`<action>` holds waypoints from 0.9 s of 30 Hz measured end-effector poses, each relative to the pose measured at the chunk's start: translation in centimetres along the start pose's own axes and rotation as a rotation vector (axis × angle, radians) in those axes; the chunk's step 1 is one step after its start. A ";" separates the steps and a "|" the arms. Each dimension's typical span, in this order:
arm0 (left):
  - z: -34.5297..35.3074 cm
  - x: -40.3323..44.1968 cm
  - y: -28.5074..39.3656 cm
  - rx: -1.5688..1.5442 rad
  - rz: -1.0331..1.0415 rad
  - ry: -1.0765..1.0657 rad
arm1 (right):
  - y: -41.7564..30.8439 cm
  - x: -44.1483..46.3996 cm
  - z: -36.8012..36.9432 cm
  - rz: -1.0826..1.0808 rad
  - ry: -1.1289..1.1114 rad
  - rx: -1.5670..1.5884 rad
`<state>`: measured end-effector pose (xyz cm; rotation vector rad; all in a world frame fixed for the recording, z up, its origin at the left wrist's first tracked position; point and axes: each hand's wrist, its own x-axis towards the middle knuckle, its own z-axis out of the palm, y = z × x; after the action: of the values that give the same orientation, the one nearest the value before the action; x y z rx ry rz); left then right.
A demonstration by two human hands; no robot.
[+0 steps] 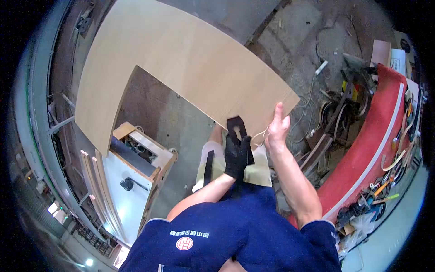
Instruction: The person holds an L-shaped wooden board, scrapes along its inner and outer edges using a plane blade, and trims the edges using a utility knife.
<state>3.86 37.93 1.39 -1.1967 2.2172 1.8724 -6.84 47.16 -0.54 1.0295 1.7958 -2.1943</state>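
Note:
A large, pale L-shaped wooden panel extends away from my body, its near end close to my hands. My left hand, in a black glove, is closed around a dark flat slotted blade that looks like a plane iron. The blade lies at the panel's near edge. Bare, my right hand grips the panel's near right edge with the thumb on top; its other fingers are partly hidden. A thin pale strip loops between the blade and my right hand.
To the left stands a workbench with a white top and a dark tool, beside long wooden strips. A red-covered curved surface with a tool pile runs along the right. Cables lie on the floor.

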 end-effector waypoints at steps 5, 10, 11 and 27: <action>3.6 -0.7 1.3 0.164 -0.252 0.237 | 1.6 0.3 -0.1 -0.070 0.116 -0.246; 0.3 1.2 0.1 0.026 -0.119 -0.021 | -2.1 1.3 0.6 0.039 -0.085 -0.132; -0.5 1.1 0.4 0.045 -0.083 -0.051 | -2.0 1.5 -0.3 0.071 -0.116 -0.204; -14.4 3.6 7.1 0.165 0.137 0.130 | -5.8 -1.2 -12.8 0.219 -1.109 -0.866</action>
<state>3.97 23.81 9.87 -1.1990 2.5257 1.6563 -3.40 60.01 4.09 -0.1816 1.5862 -1.1336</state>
